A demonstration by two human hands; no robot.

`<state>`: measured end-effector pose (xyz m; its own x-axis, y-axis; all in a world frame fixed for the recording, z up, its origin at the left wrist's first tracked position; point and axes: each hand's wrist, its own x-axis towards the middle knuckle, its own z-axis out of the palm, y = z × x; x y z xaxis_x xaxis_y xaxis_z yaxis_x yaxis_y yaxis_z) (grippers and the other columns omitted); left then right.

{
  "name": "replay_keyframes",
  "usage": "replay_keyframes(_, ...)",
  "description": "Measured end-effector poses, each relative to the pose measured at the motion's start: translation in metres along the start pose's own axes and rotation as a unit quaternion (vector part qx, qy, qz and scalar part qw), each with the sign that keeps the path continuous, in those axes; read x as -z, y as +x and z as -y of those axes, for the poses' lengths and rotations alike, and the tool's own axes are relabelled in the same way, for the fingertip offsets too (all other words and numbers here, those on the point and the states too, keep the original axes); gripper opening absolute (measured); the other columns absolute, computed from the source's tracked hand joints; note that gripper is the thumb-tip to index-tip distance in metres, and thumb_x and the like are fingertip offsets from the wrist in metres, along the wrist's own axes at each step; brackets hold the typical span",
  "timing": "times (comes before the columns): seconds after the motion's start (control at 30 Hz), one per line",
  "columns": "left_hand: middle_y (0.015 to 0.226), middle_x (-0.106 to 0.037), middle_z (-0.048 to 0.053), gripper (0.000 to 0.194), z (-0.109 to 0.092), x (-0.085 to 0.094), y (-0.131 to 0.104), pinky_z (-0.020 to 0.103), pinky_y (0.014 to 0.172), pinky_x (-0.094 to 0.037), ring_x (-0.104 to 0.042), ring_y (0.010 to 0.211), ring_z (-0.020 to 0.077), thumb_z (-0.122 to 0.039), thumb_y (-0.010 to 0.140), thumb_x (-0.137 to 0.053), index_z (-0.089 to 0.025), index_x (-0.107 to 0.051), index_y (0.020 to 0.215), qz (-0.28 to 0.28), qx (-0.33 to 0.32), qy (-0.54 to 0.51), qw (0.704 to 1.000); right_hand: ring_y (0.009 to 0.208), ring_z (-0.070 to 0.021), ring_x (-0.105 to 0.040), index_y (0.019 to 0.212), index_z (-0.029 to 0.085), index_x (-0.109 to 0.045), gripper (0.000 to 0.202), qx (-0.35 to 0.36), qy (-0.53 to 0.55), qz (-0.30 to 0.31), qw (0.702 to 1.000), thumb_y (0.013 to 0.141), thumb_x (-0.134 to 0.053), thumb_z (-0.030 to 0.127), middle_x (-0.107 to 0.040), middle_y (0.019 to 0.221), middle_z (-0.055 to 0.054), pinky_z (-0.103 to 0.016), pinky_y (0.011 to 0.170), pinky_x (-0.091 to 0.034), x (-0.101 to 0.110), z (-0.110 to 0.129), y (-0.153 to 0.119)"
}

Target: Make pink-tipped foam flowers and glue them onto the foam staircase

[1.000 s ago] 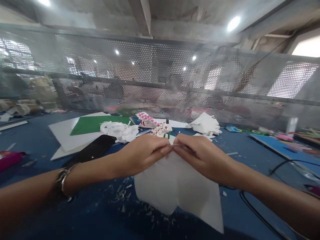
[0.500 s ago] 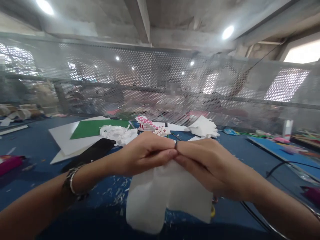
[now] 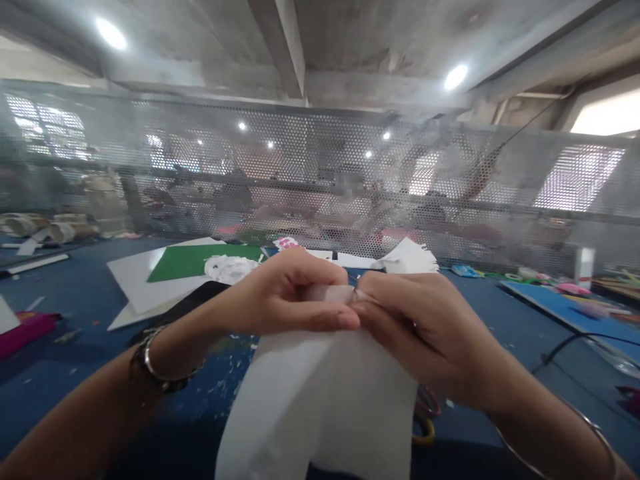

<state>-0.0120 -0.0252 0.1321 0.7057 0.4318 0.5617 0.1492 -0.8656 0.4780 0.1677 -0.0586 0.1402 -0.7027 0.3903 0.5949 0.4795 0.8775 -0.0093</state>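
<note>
Paper hangs from both hands at the middle of the view, its loose part spreading toward 6 and 7 o'clock. The left hand is curled, thumb laid along the near side, gripping a rolled or folded top edge that shows between thumb and fingers. The right hand is closed, pinching the same edge right beside the left fingertips; its inner fingers are hidden.

From the hands, a yellow loop and a dark red one lie between 4 and 5 o'clock, partly behind the paper. White scraps dot the blue table toward 8. Crumpled paper lies between 9 and 10, beside a green sheet that overlaps white sheets. A black object is partly behind the left arm. A pink-dotted piece shows at 10, a fringed paper at 2.

A magenta pouch sits at 9; its contents cannot be made out. At 3 lies a blue board, with a white upright container just beyond, its inside not visible. A mesh screen stands at 12.
</note>
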Motion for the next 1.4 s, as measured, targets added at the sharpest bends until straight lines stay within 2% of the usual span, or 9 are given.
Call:
replay_keyframes(0.2,0.047,-0.035,-0.004,0.033,0.003,0.005,0.005,0.023,0.042,-0.027,-0.033,0.045,0.0089,-0.033,0.075,-0.051,-0.019,-0.039,0.048,0.046,0.018,0.038,0.998,0.043,-0.006,-0.022,0.058,0.019,-0.026,0.031,0.047,0.031,0.037,0.998,0.086,-0.04,0.022,-0.028,0.051,0.007,-0.021,0.043,-0.022,-0.001,-0.014,0.003)
replay_keyframes(0.47,0.057,-0.044,-0.002,0.025,0.022,-0.01,0.008,0.021,0.045,-0.035,-0.04,0.051,0.0091,-0.035,0.073,-0.049,-0.017,-0.043,0.058,-0.015,0.053,-0.131,0.99,0.044,-0.0062,-0.027,0.058,0.019,-0.039,0.027,0.009,0.029,0.018,0.999,0.084,-0.042,0.026,-0.034,0.05,0.006,-0.021,0.041,-0.024,-0.002,-0.021,0.007)
replay_keyframes(0.63,0.057,-0.04,-0.003,0.022,0.026,-0.016,0.008,0.019,0.042,-0.032,-0.036,0.049,0.0076,-0.035,0.072,-0.048,-0.017,-0.042,0.06,-0.054,0.077,-0.197,0.976,0.046,-0.0056,-0.029,0.062,0.019,-0.041,0.023,-0.017,0.064,0.005,0.998,0.084,-0.041,0.025,-0.037,0.053,0.006,-0.019,0.042,-0.025,-0.005,-0.022,0.008)
replay_keyframes(0.73,0.054,-0.036,-0.003,0.028,0.026,-0.013,0.01,0.02,0.041,-0.029,-0.034,0.048,0.0078,-0.04,0.072,-0.047,-0.018,-0.038,0.058,-0.048,0.091,-0.17,0.98,0.044,-0.0049,-0.028,0.062,0.018,-0.041,0.024,-0.023,0.073,-0.011,0.997,0.084,-0.041,0.026,-0.035,0.053,0.007,-0.019,0.043,-0.025,-0.007,-0.024,0.008)
replay_keyframes(0.87,0.049,-0.029,-0.005,0.035,0.026,-0.001,0.011,0.022,0.04,-0.023,-0.028,0.046,0.0074,-0.041,0.071,-0.051,-0.018,-0.033,0.05,0.019,0.077,-0.068,0.994,0.047,-0.0045,-0.031,0.061,0.018,-0.04,0.025,-0.021,0.043,-0.009,0.999,0.085,-0.04,0.024,-0.037,0.053,0.006,-0.018,0.044,-0.026,-0.009,-0.027,0.007)
replay_keyframes(1.03,0.049,-0.037,-0.004,0.027,0.024,0.01,0.009,0.021,0.041,-0.025,-0.033,0.046,0.0075,-0.034,0.076,-0.049,-0.017,-0.049,0.055,0.048,0.057,0.022,0.997,0.048,-0.0053,-0.035,0.064,0.018,-0.042,0.02,-0.042,-0.006,0.008,0.999,0.082,-0.044,0.026,-0.039,0.054,0.006,-0.018,0.045,-0.028,-0.009,-0.029,0.006)
replay_keyframes(1.13,0.05,-0.045,-0.005,0.022,0.026,0.011,0.009,0.019,0.043,-0.029,-0.038,0.047,0.0064,-0.031,0.076,-0.052,-0.017,-0.056,0.059,0.046,0.057,0.028,0.997,0.05,-0.0052,-0.037,0.065,0.018,-0.044,0.017,-0.047,0.0,0.032,0.998,0.08,-0.047,0.025,-0.041,0.056,0.006,-0.018,0.045,-0.029,-0.009,-0.033,0.006)
replay_keyframes(1.27,0.058,-0.057,-0.004,0.017,0.031,0.011,0.011,0.018,0.049,-0.037,-0.049,0.054,0.0081,-0.031,0.074,-0.055,-0.018,-0.063,0.066,0.046,0.089,-0.004,0.995,0.045,-0.0041,-0.026,0.055,0.018,-0.03,0.031,-0.054,0.013,0.055,0.997,0.081,-0.046,0.025,-0.026,0.05,0.007,-0.017,0.041,-0.023,-0.01,-0.038,0.006)
replay_keyframes(1.4,0.06,-0.059,-0.003,0.014,0.035,0.009,0.011,0.018,0.05,-0.04,-0.052,0.055,0.0087,-0.03,0.073,-0.057,-0.018,-0.063,0.068,0.04,0.124,-0.063,0.99,0.044,-0.004,-0.024,0.053,0.018,-0.027,0.034,-0.057,0.03,0.03,0.997,0.079,-0.048,0.023,-0.023,0.049,0.007,-0.018,0.04,-0.022,-0.014,-0.039,0.007)
